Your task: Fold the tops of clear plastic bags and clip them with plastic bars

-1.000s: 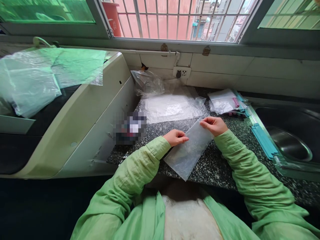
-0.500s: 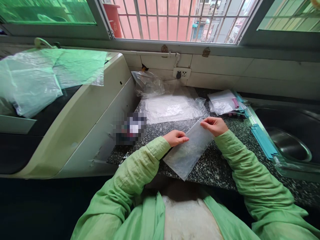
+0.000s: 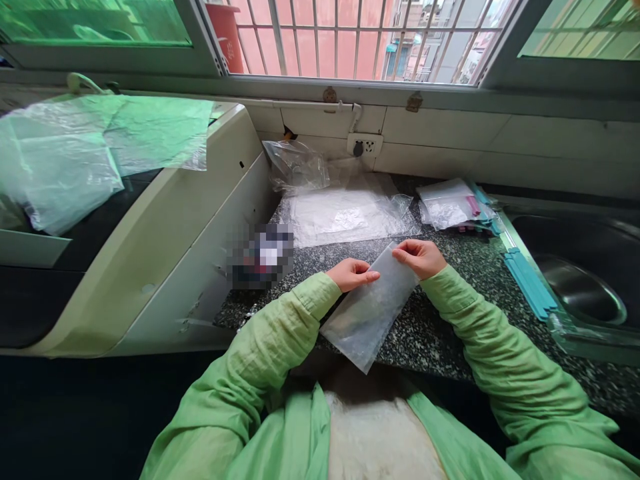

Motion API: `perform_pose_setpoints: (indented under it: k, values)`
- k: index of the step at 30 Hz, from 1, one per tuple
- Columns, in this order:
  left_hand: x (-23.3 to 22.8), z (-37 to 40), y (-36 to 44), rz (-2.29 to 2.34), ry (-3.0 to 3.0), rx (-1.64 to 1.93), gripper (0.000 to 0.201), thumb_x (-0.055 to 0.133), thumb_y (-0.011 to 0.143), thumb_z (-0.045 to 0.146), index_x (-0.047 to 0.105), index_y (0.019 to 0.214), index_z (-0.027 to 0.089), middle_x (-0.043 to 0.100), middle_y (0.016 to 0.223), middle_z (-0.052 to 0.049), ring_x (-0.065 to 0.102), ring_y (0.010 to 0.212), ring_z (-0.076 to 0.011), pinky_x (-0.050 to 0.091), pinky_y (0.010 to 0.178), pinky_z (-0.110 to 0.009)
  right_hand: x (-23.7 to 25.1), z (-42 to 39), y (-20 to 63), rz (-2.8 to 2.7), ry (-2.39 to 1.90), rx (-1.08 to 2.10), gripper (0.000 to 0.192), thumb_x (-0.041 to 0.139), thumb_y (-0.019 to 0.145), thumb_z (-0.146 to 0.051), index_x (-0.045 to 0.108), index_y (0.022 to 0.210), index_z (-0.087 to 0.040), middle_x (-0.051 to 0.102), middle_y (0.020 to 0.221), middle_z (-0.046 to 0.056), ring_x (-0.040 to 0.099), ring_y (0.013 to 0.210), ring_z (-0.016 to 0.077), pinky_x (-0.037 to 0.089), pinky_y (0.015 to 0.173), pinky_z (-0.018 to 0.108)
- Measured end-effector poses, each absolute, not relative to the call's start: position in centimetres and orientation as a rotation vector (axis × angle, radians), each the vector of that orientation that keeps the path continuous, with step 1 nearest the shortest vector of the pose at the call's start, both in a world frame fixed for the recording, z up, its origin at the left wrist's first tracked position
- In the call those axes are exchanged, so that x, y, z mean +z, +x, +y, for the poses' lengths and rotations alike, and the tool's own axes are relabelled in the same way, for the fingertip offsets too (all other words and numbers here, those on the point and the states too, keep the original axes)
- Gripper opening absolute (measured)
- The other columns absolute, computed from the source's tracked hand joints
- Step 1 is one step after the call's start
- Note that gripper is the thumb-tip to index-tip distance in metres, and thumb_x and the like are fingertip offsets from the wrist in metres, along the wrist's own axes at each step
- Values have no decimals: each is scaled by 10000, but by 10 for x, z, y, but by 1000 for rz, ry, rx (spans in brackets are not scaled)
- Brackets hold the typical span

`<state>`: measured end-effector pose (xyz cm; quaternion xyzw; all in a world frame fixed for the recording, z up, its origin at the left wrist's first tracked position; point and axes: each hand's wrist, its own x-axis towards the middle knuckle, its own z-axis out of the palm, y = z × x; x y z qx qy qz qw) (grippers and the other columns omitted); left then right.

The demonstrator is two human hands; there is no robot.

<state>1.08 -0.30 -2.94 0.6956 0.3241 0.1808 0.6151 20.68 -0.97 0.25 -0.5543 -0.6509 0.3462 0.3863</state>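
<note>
A flat, translucent plastic bag (image 3: 371, 312) slants over the front edge of the speckled counter, held between both hands. My left hand (image 3: 353, 274) pinches its left edge, thumb lying on top. At the bag's upper right corner, my right hand (image 3: 420, 258) grips with thumb and fingers closed. The fingertips beneath the plastic are hidden. Just beyond the hands, a stack of clear plastic sheets or bags (image 3: 345, 212) lies flat on the counter.
Smaller clear bags (image 3: 445, 202) with pink and teal pieces lie at the back right. Teal strips (image 3: 529, 283) rest beside the sink (image 3: 620, 230). A large cream-coloured machine (image 3: 220, 193) draped with plastic sheeting (image 3: 70, 160) stands left. A blurred-out object (image 3: 263, 257) sits near it.
My right hand has moved slightly left and down, still pinching the bag. The bag's lower end has shifted a little toward me. My left hand has barely moved.
</note>
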Motion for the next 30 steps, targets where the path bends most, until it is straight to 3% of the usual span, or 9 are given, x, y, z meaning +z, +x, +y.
perform_pose_setpoints:
  k: [18,30]
  values:
    - [-29,0,12,795,1583,503,385,589,615,478,511,522,113,458,467,32,361,458,-50,273,467,-202,1,-15,193,-1700,-1406,877,373,588,593,-519,556,560,-149,508,501,-6,403,464,80,322,428,219]
    - [-24,-3,14,852,1553,604,359,565,639,452,568,599,95,361,439,60,280,431,-36,208,430,-193,-8,-15,181,-1722,-1349,945,345,590,599,-486,549,547,-148,481,480,-17,374,459,73,302,432,218]
